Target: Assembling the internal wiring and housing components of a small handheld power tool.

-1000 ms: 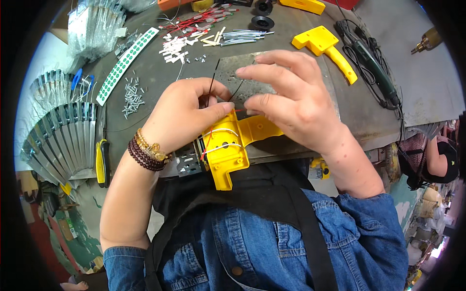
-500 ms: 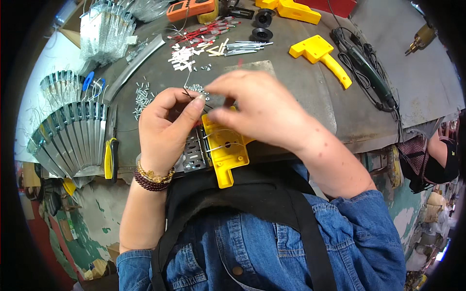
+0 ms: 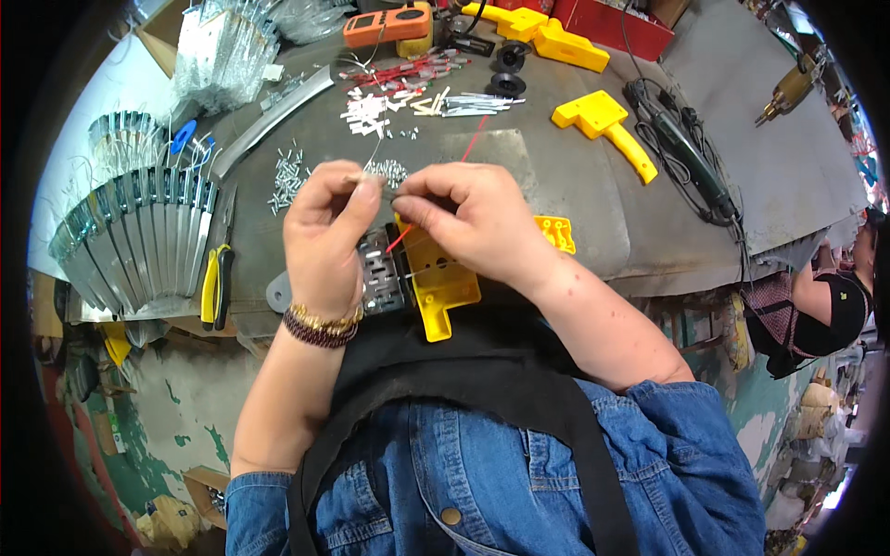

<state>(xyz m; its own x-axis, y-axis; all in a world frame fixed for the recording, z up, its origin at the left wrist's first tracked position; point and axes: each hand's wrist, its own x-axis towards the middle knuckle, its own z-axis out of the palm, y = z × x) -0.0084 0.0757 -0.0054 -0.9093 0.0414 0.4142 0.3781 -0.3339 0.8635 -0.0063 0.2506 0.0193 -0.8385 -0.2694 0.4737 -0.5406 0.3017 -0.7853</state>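
My left hand (image 3: 326, 227) is closed in a pinch between thumb and index finger, over the near edge of the bench. Beside it my right hand (image 3: 482, 218) pinches too, its fingertips almost touching the left ones. A thin dark wire (image 3: 390, 193) shows in the small gap between them; its ends are hidden by the fingers. Below lies a yellow plastic housing half (image 3: 451, 285), its inner side up, joined to a slotted metal plate (image 3: 382, 278). A red wire (image 3: 400, 239) rises from there and passes behind my right hand.
Small rivet-like pieces (image 3: 288, 179) lie left of my hands. Yellow-handled pliers (image 3: 217, 287) and fanned metal strips (image 3: 139, 246) sit further left. A yellow handle half (image 3: 603, 125) and a corded dark tool (image 3: 695, 167) lie right. A multimeter (image 3: 387, 25) is at the back.
My right hand has come down and closed near the left fingertips; before, its fingers were apart and blurred. The red wire now shows longer. The whole view has shifted slightly.
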